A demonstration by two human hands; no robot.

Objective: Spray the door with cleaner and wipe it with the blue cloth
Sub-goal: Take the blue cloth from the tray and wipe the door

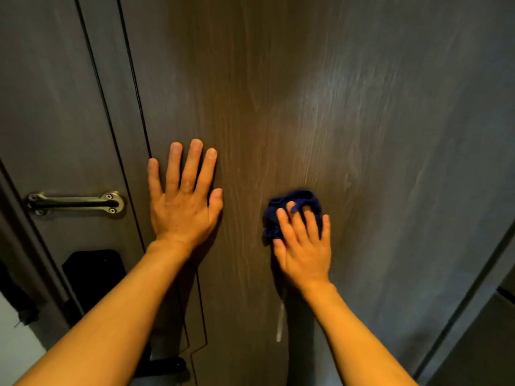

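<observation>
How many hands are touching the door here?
2. The left hand lies flat on the door; the right hand presses the cloth against it.

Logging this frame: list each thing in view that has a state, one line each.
Left hand: open, flat against the door, holding nothing.
Right hand: pressing the bunched blue cloth to the door.
Door: pale drip streak below the cloth.
Swing-bar latch: bar lying horizontal.
Spray bottle: not in view.
</observation>
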